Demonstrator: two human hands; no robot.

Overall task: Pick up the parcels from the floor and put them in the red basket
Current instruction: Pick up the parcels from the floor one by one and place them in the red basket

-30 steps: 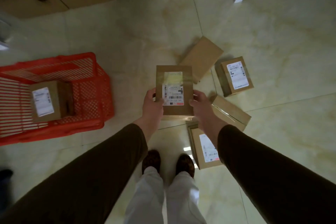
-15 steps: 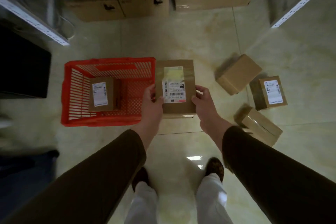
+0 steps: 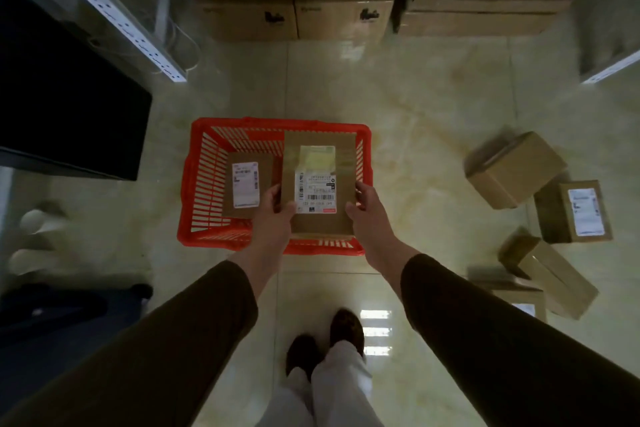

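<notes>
Held parcel [image 3: 318,184]: centre frame, label up, above red basket [image 3: 204,184].
Left hand [image 3: 275,215]: grip grasping parcel's left edge.
Right hand [image 3: 367,210]: grip grasping right edge.

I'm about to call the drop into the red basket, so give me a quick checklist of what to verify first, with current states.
1. Both hands hold the labelled parcel: left hand and right hand on its sides. Ok.
2. Parcel over the red basket: it overlaps the basket's right half. Ok.
3. Free space below: one parcel in the basket lies to the left; the right side looks free, partly hidden. Cannot tell.
4. Height above the basket floor. Cannot tell.
5. All parcels collected: four parcels on the floor remain at right. Not ok.
</notes>
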